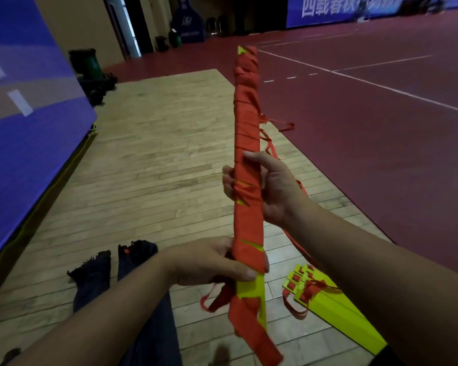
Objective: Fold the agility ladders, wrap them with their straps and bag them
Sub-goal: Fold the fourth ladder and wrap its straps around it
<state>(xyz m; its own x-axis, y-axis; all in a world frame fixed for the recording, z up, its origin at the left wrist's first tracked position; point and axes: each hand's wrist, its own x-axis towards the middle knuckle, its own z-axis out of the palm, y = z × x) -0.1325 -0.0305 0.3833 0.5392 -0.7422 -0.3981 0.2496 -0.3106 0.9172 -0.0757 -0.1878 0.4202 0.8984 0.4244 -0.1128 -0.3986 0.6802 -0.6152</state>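
The wrapped ladder bundle (247,122), yellow rungs almost wholly bound in red strap, is held at the middle of the frame. Its long axis runs from the lower centre to the upper centre, with the far end tipped away toward the court. The right hand (273,186), forearm entering from the lower right, grips it at mid-length, thumb across the near face and fingertips curled round its left edge. The left hand (214,262), reaching in from the lower left, closes round the lower part, thumb pressed across the last turn of strap. A loose strap end (251,331) hangs below. On the wooden floor (156,159) at lower right lies a second folded ladder (336,307), red straps loose over it. Long dark cloth pieces (109,265) lie at lower left, near a blue banner (24,128).
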